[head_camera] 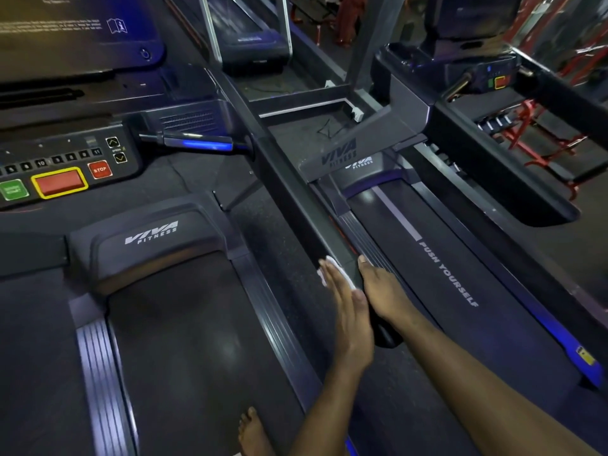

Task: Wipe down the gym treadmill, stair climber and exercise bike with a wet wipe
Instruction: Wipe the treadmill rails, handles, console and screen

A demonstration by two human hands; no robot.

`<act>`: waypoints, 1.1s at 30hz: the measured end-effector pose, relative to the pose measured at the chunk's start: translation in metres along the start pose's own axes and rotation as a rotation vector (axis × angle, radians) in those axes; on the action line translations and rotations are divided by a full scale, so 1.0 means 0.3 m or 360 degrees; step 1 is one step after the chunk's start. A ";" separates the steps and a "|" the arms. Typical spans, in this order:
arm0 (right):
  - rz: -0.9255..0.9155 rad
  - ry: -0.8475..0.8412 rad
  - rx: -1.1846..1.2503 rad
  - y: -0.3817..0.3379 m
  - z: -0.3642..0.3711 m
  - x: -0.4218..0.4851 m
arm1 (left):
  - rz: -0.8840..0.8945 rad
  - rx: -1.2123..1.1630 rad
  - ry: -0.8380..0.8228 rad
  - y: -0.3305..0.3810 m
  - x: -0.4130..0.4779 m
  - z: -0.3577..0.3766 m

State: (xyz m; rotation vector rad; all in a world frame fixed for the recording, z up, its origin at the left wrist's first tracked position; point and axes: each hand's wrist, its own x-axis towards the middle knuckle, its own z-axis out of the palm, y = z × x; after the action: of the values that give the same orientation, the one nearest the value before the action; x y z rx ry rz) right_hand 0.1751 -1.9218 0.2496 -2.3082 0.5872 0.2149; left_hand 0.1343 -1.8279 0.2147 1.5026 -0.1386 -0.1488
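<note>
The left hand (343,311), fingers straight, presses a wet wipe (347,278) flat against the handrail (296,199). The right hand (386,296) rests on the handrail, its fingers hidden, so its grip cannot be told. A treadmill belt (184,324) lies below left in the dim gym.

Left hand (346,311) presses wipe (331,261) to handrail (292,192); right hand (383,291) grips.

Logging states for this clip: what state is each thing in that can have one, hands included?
Left hand: fingers straight, pressing the wipe onto the handrail.
Right hand: resting on the handrail's other side; grip unclear.
Wipe: pinned flat under the left hand.
Handrail: between both hands.
Screen: lit, showing text.
Light strip: glowing blue.
</note>
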 end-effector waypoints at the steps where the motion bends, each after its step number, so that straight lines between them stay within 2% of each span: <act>1: -0.0019 -0.0007 -0.0024 0.002 -0.002 0.001 | 0.0000 -0.0006 0.0001 -0.010 -0.030 0.022; 8: -0.0003 0.0009 -0.0108 0.006 0.011 0.028 | -0.0144 0.0066 0.0139 0.040 0.263 -0.099; 15: 0.0028 -0.0050 -0.0164 -0.141 0.049 0.196 | 0.0008 -0.0011 0.0004 -0.032 0.026 -0.026; 19: -0.0035 0.0104 -0.0190 -0.123 0.073 0.218 | -0.0242 -0.0005 0.0067 0.018 0.247 -0.120; 22: -0.0077 0.0156 -0.0232 -0.119 0.080 0.221 | -0.0212 0.0069 0.0127 0.055 0.418 -0.212; 24: -0.0090 0.0165 -0.0241 -0.122 0.082 0.220 | -0.0142 0.0065 0.0092 0.048 0.376 -0.199; 27: -0.0080 0.0175 -0.0265 -0.123 0.079 0.217 | -0.0019 -0.0049 -0.0026 -0.036 0.148 -0.106; 29: -0.0093 0.0188 -0.0254 -0.121 0.078 0.217 | -0.0080 -0.0087 -0.0026 -0.072 0.092 -0.069; 33: -0.0117 0.0183 -0.0244 -0.122 0.077 0.215 | -0.0329 -0.0088 0.0124 -0.033 0.310 -0.151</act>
State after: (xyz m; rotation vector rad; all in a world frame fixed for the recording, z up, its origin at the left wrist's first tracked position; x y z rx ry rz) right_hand 0.2496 -1.9054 0.2351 -2.4986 0.5586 0.0957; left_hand 0.2339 -1.8012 0.2018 1.4632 0.0829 -0.2574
